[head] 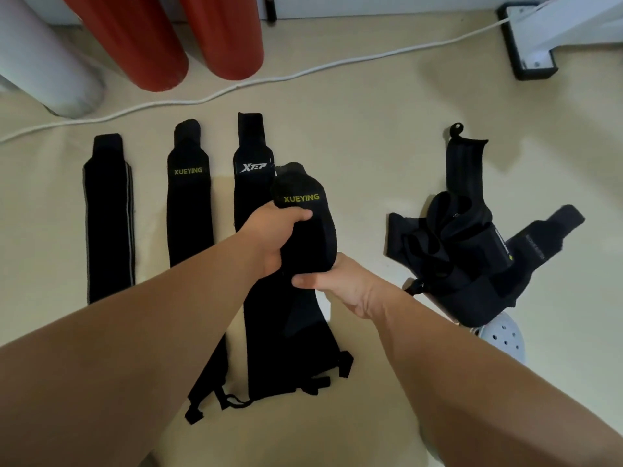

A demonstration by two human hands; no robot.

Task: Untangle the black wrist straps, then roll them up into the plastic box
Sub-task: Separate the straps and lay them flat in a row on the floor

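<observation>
The black fabric wrist strap with yellow XUEYING lettering is lifted between both our hands. Its printed end points away from us and its long tail trails down to the beige floor near our body, ending in small loops. Our left grip is closed round it just under the lettering, thumb across the front. Our right grip clasps it lower down, thumb laid over the fabric.

Just beyond the left grip, partly behind the held strap, a black strap marked XTEP in white lies flat. Farther left of that grip lie a second black strap lettered XUEYING and a black strap with grey edge stripes, each apart from its neighbour. Right of the right grip sits a tangled heap of black straps, its near edge over a pale perforated clog. Well beyond both grips a white cable crosses the floor in front of two red cylinders.
</observation>
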